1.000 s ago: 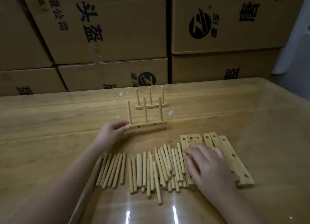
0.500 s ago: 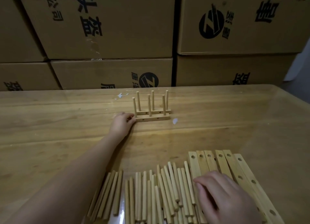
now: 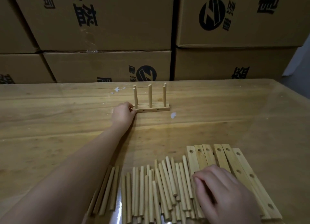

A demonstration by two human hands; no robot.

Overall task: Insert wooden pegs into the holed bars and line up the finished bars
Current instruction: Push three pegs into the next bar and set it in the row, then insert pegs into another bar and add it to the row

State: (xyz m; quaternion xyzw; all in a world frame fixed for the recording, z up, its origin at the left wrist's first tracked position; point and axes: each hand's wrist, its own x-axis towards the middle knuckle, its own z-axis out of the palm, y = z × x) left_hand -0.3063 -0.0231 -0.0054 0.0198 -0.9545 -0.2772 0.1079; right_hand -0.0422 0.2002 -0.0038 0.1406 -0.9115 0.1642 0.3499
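I am watching the left hand [image 3: 124, 113] pinching the left end of the front finished bar [image 3: 153, 109], which is standing far across the table [image 3: 50, 123], close against a second pegged bar [image 3: 157, 104] behind it. The right hand [image 3: 223, 192] is lying loose-fingered on the blank holed bars [image 3: 223, 158] near me, clamping nothing, beside the heap of loose pegs [image 3: 151, 187]. I am judging these pieces light, stiff and dry (three upright pegs are making each bar tippy), so I am favouring a low hold on the bar's ends, never the pegs. The tabletop is looking glossy, probably slippery; stacked cardboard boxes [image 3: 109, 22] are walling the room behind.
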